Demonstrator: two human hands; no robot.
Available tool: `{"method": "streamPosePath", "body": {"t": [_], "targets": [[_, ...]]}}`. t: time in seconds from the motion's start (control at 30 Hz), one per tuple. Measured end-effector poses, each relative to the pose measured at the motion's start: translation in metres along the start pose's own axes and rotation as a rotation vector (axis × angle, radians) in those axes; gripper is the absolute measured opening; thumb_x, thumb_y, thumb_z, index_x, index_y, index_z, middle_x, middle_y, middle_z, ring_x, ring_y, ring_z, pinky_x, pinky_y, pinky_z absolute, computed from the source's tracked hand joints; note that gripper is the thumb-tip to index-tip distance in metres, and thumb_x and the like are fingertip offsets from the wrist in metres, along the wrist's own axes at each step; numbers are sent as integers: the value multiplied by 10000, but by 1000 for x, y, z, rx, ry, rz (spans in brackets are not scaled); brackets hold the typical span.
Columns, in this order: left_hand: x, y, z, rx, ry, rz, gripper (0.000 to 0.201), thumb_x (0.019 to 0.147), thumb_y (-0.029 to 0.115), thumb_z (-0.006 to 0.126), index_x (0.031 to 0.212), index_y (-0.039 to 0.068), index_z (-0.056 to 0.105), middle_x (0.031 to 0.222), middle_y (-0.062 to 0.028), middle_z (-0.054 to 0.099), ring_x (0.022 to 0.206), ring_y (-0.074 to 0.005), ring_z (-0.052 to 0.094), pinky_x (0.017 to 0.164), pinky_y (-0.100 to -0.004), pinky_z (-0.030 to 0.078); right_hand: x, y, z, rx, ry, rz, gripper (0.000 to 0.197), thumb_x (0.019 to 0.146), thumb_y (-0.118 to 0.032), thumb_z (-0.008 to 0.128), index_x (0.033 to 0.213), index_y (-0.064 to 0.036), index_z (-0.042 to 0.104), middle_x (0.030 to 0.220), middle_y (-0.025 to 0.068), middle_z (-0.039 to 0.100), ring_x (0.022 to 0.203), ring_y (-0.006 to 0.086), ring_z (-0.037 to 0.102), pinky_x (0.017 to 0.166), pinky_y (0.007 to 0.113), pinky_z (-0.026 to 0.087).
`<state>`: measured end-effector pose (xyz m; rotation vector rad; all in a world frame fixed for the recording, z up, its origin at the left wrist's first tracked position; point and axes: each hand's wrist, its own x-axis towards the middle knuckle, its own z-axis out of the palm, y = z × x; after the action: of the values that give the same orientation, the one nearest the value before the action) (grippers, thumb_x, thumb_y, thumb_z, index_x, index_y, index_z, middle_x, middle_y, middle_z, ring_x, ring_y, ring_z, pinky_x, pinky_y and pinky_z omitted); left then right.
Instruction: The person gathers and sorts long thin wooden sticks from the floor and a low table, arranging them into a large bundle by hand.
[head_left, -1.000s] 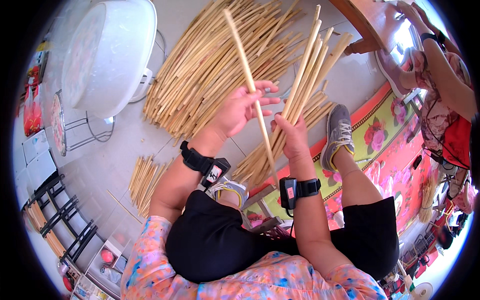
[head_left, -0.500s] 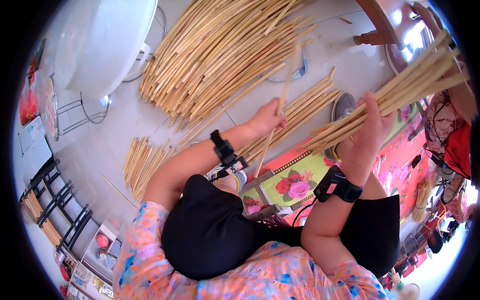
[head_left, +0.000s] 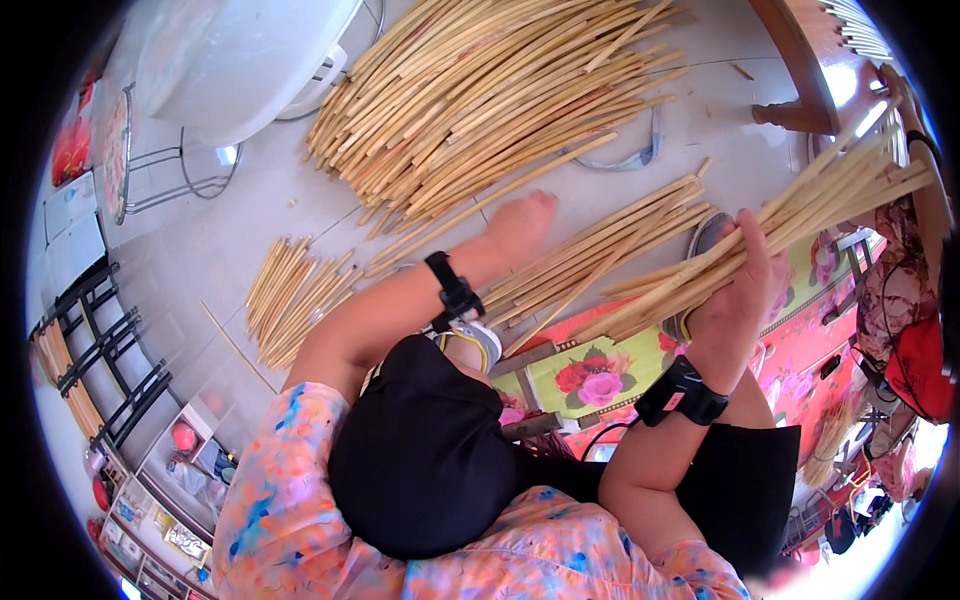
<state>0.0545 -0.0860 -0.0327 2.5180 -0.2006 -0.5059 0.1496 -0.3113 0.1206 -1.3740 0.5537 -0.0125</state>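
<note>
My right hand point(head_left: 745, 272) is closed round a loose bundle of thin wooden sticks point(head_left: 825, 205), which slants up to the right. A smaller pile of sticks point(head_left: 590, 250) lies on the floor between my hands. One stick rests aslant across that pile. My left hand point(head_left: 525, 226) hangs between the small pile and a much larger heap of sticks point(head_left: 480, 100). Motion blurs its fingers, and no stick shows in it.
Short sticks point(head_left: 295, 300) lie at left. Farther back are a white tub point(head_left: 240, 70) and a wire-legged stool point(head_left: 180, 165). A wooden furniture leg point(head_left: 795, 115) stands at far right. A flowered low surface point(head_left: 590, 375) sits before me; another person's arm point(head_left: 925, 165) is at right.
The single stick that my left hand held now lies across the small pile. My left hand has come away from it, up and left. The right hand keeps its bundle.
</note>
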Motion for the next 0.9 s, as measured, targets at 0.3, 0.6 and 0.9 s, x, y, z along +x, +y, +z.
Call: {"method": "streamPosePath", "body": {"t": [0.3, 0.6, 0.9], "targets": [[-8, -43, -16, 271, -1, -258, 123, 805, 89, 522, 878, 12, 584, 856, -156, 627, 770, -328, 636, 638, -408, 517, -2, 13, 4, 185, -179, 139, 339, 819, -6, 618, 1119, 10, 460, 889, 93, 569, 723, 167, 586, 641, 264, 494], [7, -35, -102, -694, -61, -184, 256, 888, 185, 558, 1038, -16, 611, 981, -74, 632, 835, -158, 594, 746, -316, 475, -4, 20, 3, 267, -336, 202, 400, 824, -7, 599, 1184, -11, 425, 934, 85, 565, 786, 183, 570, 688, 279, 476], [22, 6, -167, -1426, 51, -120, 243, 929, 176, 523, 1102, 13, 572, 897, -19, 613, 784, -83, 571, 706, -213, 477, -18, 48, 20, 348, -399, 354, 396, 791, -11, 634, 1133, -27, 436, 893, 79, 557, 732, 188, 573, 645, 296, 491]]}}
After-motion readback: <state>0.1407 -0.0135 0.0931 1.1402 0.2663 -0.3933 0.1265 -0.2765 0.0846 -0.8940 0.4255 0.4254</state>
